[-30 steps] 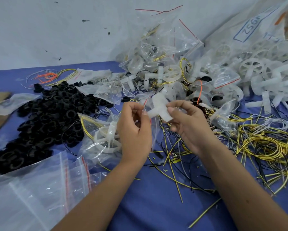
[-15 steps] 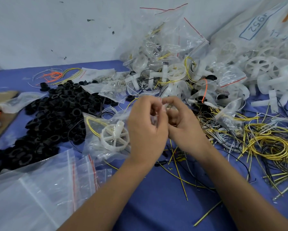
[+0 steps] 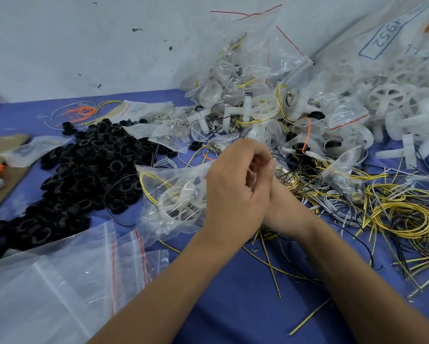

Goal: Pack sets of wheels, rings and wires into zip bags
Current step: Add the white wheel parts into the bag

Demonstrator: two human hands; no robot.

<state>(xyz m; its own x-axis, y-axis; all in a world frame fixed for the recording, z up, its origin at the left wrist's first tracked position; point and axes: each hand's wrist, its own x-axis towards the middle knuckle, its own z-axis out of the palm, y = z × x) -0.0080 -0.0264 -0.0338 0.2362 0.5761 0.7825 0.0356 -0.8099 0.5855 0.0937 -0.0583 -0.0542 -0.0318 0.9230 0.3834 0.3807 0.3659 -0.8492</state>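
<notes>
Fingers of the left hand (image 3: 235, 192) have curled over the right hand (image 3: 280, 207), hiding the white part held up a second ago; whether they pinch it I cannot tell. Just left, a filled zip bag (image 3: 173, 194) lies on the bench (image 3: 233, 306), suggesting sealing is under way; farther right sprawl loose wires (image 3: 394, 209)

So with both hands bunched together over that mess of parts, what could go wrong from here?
1. The left hand covers the right hand, so whatever they hold is hidden; a small part could slip out unnoticed.
2. Loose yellow wires lie tangled right beside the hands and may snag and drag along.
3. The filled zip bag rests against the left hand, next to the black rings; a nudge could push it into that pile.
</notes>
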